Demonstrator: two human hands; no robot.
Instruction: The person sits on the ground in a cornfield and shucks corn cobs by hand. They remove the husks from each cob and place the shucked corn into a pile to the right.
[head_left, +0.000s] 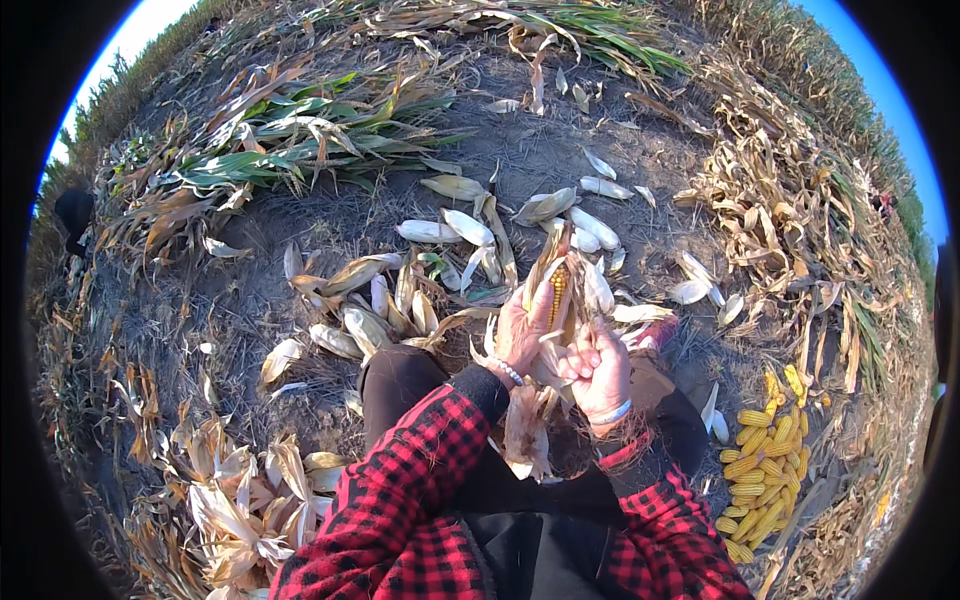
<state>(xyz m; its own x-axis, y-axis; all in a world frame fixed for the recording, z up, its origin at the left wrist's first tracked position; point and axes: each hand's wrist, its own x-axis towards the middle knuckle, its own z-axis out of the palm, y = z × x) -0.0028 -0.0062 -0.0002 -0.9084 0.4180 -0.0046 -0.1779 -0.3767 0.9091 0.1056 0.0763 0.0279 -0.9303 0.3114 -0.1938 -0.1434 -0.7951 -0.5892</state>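
A corn ear (557, 296) with yellow kernels partly bared points away from me, dry husk leaves (537, 279) still around it. My left hand (523, 330) grips it from the left, the thumb lying along the kernels. Closed fingers of my right hand (598, 367) pinch a strip of husk (551, 358) on the near right side of the ear. Between my legs hangs a pale, dry husk piece (527, 429). Just beyond the hands lie several unhusked ears (466, 226) in pale husks, and more unhusked ears (365, 330) lie left of them.
Bare yellow cobs (761, 476) are piled at my right. Discarded husks (240, 517) heap up at my lower left. Cut stalks with green leaves (277, 142) lie ahead on the left, and dry stalks (780, 210) line the right. Stubble-covered soil (255, 292) lies between.
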